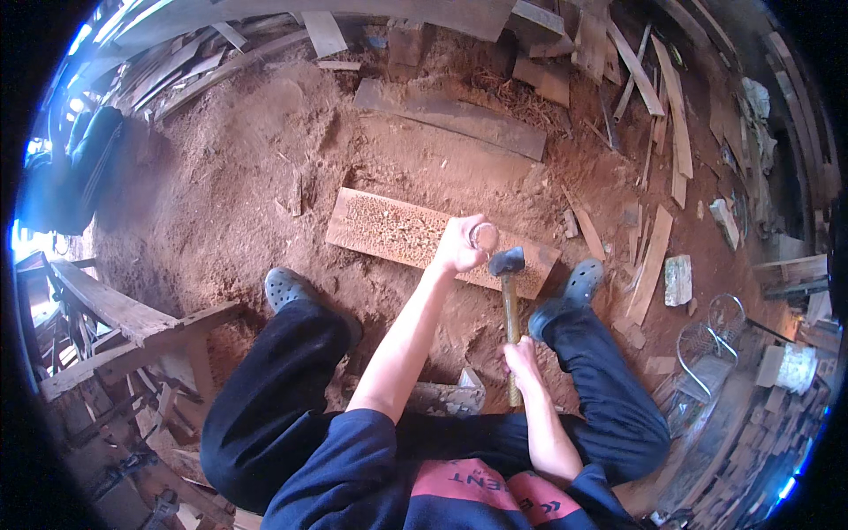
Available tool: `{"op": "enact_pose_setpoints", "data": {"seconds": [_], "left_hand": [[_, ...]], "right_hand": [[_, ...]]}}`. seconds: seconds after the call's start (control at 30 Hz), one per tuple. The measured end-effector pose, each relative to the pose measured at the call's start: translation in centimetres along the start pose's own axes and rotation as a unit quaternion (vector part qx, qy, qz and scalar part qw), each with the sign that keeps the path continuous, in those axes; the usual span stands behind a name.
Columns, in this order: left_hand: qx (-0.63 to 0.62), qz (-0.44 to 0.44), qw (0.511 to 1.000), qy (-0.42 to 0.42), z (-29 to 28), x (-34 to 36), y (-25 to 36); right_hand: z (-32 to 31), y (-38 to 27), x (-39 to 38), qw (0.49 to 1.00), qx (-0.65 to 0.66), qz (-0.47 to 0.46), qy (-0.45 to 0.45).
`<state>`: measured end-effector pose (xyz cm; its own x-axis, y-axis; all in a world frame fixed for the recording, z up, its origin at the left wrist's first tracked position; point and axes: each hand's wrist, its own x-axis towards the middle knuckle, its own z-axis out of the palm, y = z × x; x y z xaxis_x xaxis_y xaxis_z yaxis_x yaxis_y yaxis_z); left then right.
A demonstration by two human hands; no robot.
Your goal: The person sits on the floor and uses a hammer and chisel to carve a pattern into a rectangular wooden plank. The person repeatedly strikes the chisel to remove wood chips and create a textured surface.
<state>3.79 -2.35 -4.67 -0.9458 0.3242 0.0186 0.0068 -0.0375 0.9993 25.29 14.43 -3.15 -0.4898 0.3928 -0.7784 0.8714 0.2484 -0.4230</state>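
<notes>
With my left grip [459,246] wrapped round a round-topped tool [484,236] above the plank [393,225] on the dirt floor [221,185], my right clasping the hammer [510,305], I'd strike squarely, sparing my knuckles.

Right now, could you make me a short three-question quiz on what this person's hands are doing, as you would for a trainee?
1. Which hand holds the hammer?
2. True or false: the rough-topped plank stands upright.
3. The visible end of the piece gripped in the left hand looks: a) square; b) forked; c) round.

Key:
1. The right hand, around its handle.
2. False: it lies on the bare ground.
3. c) round.
</notes>
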Motion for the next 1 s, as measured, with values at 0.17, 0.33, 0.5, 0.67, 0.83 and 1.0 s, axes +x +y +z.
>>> {"op": "enact_pose_setpoints", "data": {"seconds": [0.17,0.33,0.5,0.67,0.83,1.0], "left_hand": [[0.068,-0.054,0.996,0.023,0.0,2.6,2.6],[-0.041,-0.112,0.993,0.019,-0.7,5.2,3.1],[0.073,-0.079,0.994,-0.010,-1.0,4.9,2.1],[0.166,0.102,0.981,0.024,0.1,0.0,0.8],[0.145,0.077,0.980,0.112,2.7,-1.9,1.4],[0.218,0.181,0.954,0.101,5.1,-3.7,-1.5]], "right_hand": [[0.4,0.4,0.9,0.998,0.039,0.042,-0.020],[0.3,-1.9,1.1,0.995,0.025,0.078,-0.050],[0.2,-1.0,2.1,0.992,0.016,0.104,-0.071],[2.0,1.0,1.9,0.995,-0.083,0.040,0.030],[2.2,-0.4,1.9,0.992,-0.098,0.080,-0.017],[2.2,-1.0,2.1,0.994,-0.094,0.057,-0.025]]}}
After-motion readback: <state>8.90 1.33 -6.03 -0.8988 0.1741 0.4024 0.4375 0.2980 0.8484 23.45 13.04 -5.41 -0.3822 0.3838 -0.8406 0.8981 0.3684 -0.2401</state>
